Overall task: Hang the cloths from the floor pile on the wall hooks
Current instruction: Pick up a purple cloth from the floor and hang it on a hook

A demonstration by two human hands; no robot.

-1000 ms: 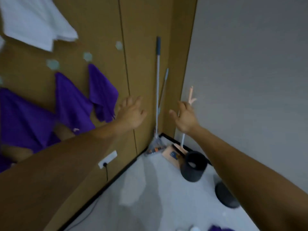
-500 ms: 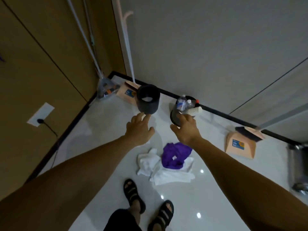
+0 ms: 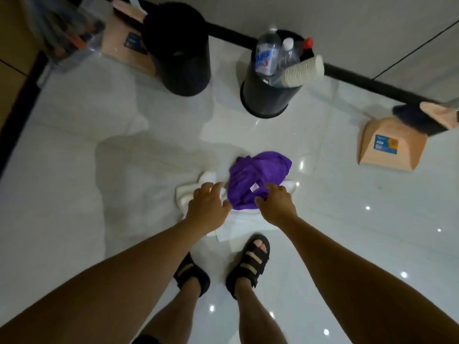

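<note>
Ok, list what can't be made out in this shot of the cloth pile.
Head view:
White cloths: partly under the purple cloth, left hand and right hand; count unclear.
Right hand: whether it grips the purple cloth, unclear.
Wall hooks: out of frame.
Clear object top left: blurred.

Bare floor lies left of the cloth pile; a black bin and a bottle-filled bin stand behind.

Glossy floor, cloth pile, blk bin, bottle bin, dustpan
</note>
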